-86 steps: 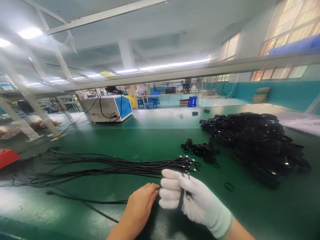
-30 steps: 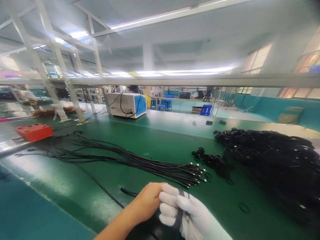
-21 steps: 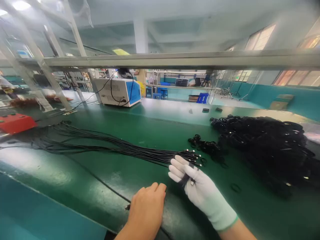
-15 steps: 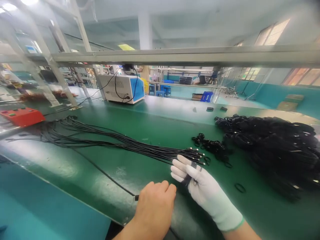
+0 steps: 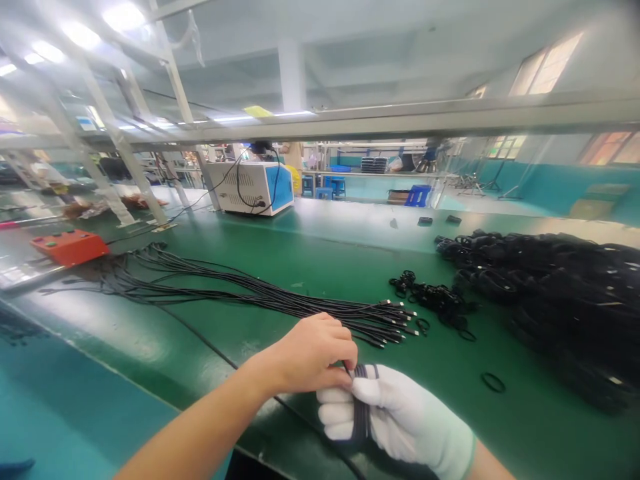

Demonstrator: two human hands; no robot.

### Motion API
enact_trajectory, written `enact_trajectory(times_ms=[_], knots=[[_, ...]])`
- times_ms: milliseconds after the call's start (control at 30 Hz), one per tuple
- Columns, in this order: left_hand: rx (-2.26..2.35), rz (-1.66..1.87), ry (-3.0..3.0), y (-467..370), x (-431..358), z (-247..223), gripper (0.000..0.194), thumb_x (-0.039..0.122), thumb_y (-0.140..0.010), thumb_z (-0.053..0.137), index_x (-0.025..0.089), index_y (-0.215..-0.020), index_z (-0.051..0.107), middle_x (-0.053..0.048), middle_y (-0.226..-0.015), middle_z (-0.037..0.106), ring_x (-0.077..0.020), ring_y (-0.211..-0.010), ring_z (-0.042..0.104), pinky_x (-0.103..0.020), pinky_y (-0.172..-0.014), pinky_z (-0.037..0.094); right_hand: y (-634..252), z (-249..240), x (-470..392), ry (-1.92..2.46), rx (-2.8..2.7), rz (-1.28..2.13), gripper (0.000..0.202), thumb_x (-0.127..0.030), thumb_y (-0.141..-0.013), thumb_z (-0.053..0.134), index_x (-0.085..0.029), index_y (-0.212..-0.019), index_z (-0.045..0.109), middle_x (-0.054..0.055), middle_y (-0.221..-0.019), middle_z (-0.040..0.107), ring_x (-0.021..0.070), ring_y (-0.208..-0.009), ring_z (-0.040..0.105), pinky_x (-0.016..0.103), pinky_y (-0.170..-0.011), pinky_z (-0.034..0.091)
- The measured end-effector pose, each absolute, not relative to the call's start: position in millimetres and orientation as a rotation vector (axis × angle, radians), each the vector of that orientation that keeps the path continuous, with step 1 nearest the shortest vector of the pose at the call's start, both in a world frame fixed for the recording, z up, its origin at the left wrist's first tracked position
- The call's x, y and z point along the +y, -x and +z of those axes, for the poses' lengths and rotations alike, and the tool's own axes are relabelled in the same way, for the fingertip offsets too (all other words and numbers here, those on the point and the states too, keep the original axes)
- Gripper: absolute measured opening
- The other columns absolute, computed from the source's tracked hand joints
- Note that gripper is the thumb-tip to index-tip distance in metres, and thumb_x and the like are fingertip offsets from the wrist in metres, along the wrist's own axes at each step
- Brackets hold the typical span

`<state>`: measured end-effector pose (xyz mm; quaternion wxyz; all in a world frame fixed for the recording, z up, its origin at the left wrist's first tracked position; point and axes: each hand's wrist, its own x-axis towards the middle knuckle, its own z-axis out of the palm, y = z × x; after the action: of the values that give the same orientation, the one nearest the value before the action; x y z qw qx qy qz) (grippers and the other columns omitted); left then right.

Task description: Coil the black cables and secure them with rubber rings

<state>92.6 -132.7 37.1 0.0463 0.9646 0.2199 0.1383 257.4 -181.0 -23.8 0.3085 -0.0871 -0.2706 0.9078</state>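
Black cable is looped in several turns around the fingers of my right hand (image 5: 395, 413), which wears a white glove, its thumb pressed on the coil (image 5: 361, 417). My bare left hand (image 5: 317, 353) pinches a strand of that cable at the coil's upper left, touching the gloved fingers. A length of cable (image 5: 310, 427) runs under my left forearm across the green table. Just beyond my hands lies a bundle of straight black cables (image 5: 280, 297), their metal-tipped plugs pointing right. A dark band sits around a gloved finger.
Right of the bundle are a small pile of black rings (image 5: 435, 297), a loose ring (image 5: 493, 382) and a large heap of coiled black cables (image 5: 560, 287). An orange-red box (image 5: 70, 248) stands at the left, a white and blue machine (image 5: 253, 189) behind. A metal rail (image 5: 375, 127) crosses above.
My left hand has moved up from the table's front to the gloved hand. More turns of cable now show around the right fingers, which have curled in. The view has shifted slightly.
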Motion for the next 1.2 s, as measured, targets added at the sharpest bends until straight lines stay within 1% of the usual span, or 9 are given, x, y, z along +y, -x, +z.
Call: enact_trajectory(times_ms=[100,200,300,433,533,700,867,1100,1200], knots=[[0.610,0.450,-2.906,-93,-126,32,0.017,0.036,-0.077,0.067,0.020,-0.074,0.061,0.004,-0.071,0.064,-0.0124,-0.074,0.055,-0.027,-0.081,0.038,-256,-24,-181,0.195,-0.676,2.471,0.026,-0.023,-0.071,0.070,-0.010,-0.084,0.052,-0.002,-0.070,0.033,0.0098,-0.065,0.037,0.029,-0.068,0.033],[0.703,0.709,-2.953,-90,-127,37,0.008,0.028,-0.082,0.062,0.020,-0.078,0.063,0.001,-0.083,0.066,-0.0160,-0.088,0.054,-0.032,-0.089,0.035,-258,-24,-178,0.167,-0.595,2.517,0.022,-0.017,-0.070,0.066,-0.012,-0.077,0.047,-0.003,-0.068,0.029,0.0093,-0.062,0.034,0.026,-0.062,0.028],[0.871,0.930,-3.000,-86,-135,42,0.014,0.015,-0.086,0.052,0.020,-0.086,0.065,-0.002,-0.086,0.064,-0.0162,-0.085,0.051,-0.030,-0.078,0.039,-260,-25,-175,0.163,-0.575,2.535,0.021,-0.016,-0.069,0.066,-0.011,-0.078,0.048,-0.002,-0.068,0.031,0.0101,-0.063,0.037,0.026,-0.063,0.029],[0.701,0.617,-3.113,-90,-145,41,0.019,0.009,-0.085,0.048,0.018,-0.079,0.064,-0.002,-0.085,0.060,-0.0121,-0.072,0.048,-0.024,-0.067,0.041,-261,-29,-176,0.218,-0.708,2.464,0.028,-0.023,-0.071,0.068,-0.007,-0.090,0.055,0.005,-0.077,0.049,0.0154,-0.072,0.051,0.035,-0.072,0.039],[0.638,0.322,-3.123,-99,-145,48,0.020,0.017,-0.085,0.054,0.017,-0.065,0.060,0.000,-0.074,0.059,-0.0117,-0.068,0.049,-0.021,-0.059,0.039,-263,-34,-179,0.251,-0.770,2.486,0.038,-0.030,-0.071,0.069,-0.003,-0.097,0.058,0.012,-0.083,0.061,0.0220,-0.075,0.061,0.044,-0.074,0.044],[0.697,0.101,-2.682,-107,-134,69,0.009,0.022,-0.074,0.069,0.020,-0.068,0.063,0.006,-0.062,0.061,-0.0093,-0.061,0.054,-0.017,-0.052,0.038,-270,-35,-185,0.210,-0.740,2.552,0.036,-0.031,-0.074,0.067,-0.005,-0.100,0.062,0.012,-0.085,0.071,0.0249,-0.078,0.068,0.044,-0.075,0.049],[0.831,0.326,-2.118,-98,-141,52,0.008,0.023,-0.075,0.065,0.018,-0.081,0.063,0.006,-0.064,0.060,-0.0086,-0.059,0.054,-0.016,-0.051,0.039,-270,-30,-188,0.154,-0.791,2.487,0.036,-0.032,-0.077,0.064,-0.007,-0.102,0.062,0.013,-0.088,0.071,0.0303,-0.096,0.064,0.043,-0.076,0.050],[1.092,0.835,-1.965,-96,-176,17,0.015,0.017,-0.084,0.046,0.017,-0.084,0.061,0.000,-0.083,0.059,-0.0123,-0.077,0.052,-0.022,-0.068,0.041,-262,-26,-183,0.283,-1.007,2.300,0.035,-0.035,-0.080,0.059,-0.003,-0.093,0.064,0.016,-0.078,0.071,0.0256,-0.077,0.068,0.039,-0.075,0.049],[0.989,0.785,-1.766,-97,-178,10,0.014,0.014,-0.081,0.048,0.017,-0.092,0.056,0.002,-0.078,0.054,-0.0099,-0.069,0.049,-0.020,-0.060,0.040,-263,-21,-182,0.276,-1.080,2.270,0.031,-0.032,-0.078,0.059,-0.004,-0.088,0.066,0.015,-0.072,0.071,0.0266,-0.079,0.068,0.039,-0.075,0.048]])
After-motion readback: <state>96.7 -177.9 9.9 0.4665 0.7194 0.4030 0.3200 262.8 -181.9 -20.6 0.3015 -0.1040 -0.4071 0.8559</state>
